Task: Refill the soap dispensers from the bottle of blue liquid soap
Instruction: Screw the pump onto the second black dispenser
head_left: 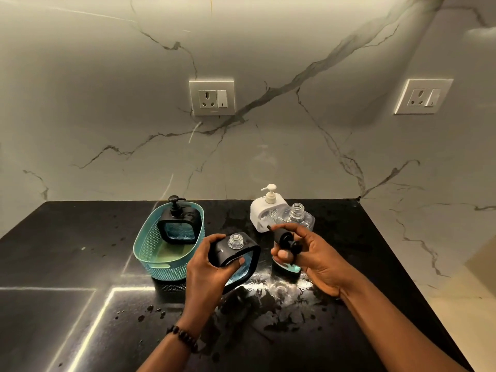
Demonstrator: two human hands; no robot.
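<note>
The fingers [239, 261] of the left hand [206, 267] are curling round the black-framed soap dispenser [236, 253], holding it tilted just above the wet middle of the worktop [67, 264], its clear threaded neck [236, 240] standing open. The right hand [308, 253] is pinching the removed black pump head [285, 238], its tube pointing up and away. Behind that hand, towards the back edge, an uncapped clear bottle [296, 214] is standing just beside a white dispenser [264, 210]; something teal with a dark base is sitting under the right palm, too hidden to identify. A second black dispenser [178, 224] is resting in the teal basket [150, 251] to the left. The worktop is looking slick, so the tilted dispenser could slip or spill blue soap, and the pump tube may drip.
</note>
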